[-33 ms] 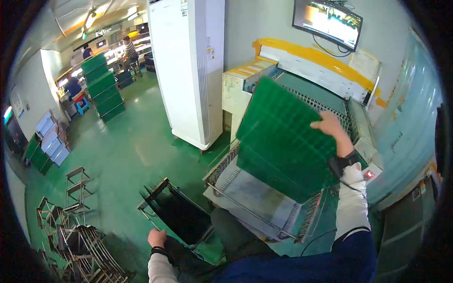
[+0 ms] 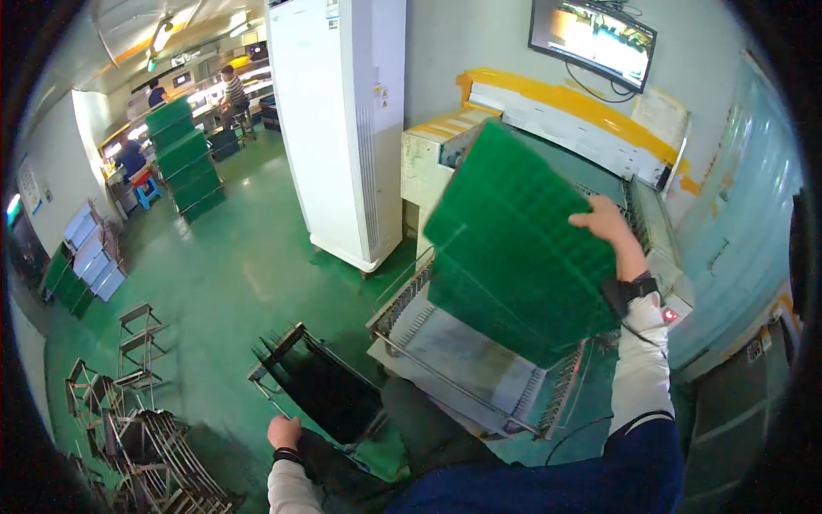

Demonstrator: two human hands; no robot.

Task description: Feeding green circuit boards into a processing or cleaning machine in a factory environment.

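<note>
My right hand (image 2: 606, 224) is closed on the right edge of a large green circuit board panel (image 2: 514, 248), thumb over its face. The panel is tilted, its lower end over a metal rack-like frame (image 2: 479, 347) with comb-toothed sides. Whether that lower end touches the frame, I cannot tell. Beside my left knee, my left hand (image 2: 284, 433) is curled shut, with nothing visible in it. Just beyond it stands a low rack (image 2: 325, 385) with a black sheet-like surface.
A machine (image 2: 437, 163) with yellow tape stands behind the panel, under a wall screen (image 2: 593, 38). A tall white cabinet-like unit (image 2: 330, 128) is left of it. Metal racks (image 2: 150, 445) cluster at lower left. Stacked green panels (image 2: 188, 163) and several seated people are farther back.
The green circuit board panel has tipped up a little, its far corner higher and covering more of the machine. My right hand has shifted slightly up and right with it. My left hand stays put.
</note>
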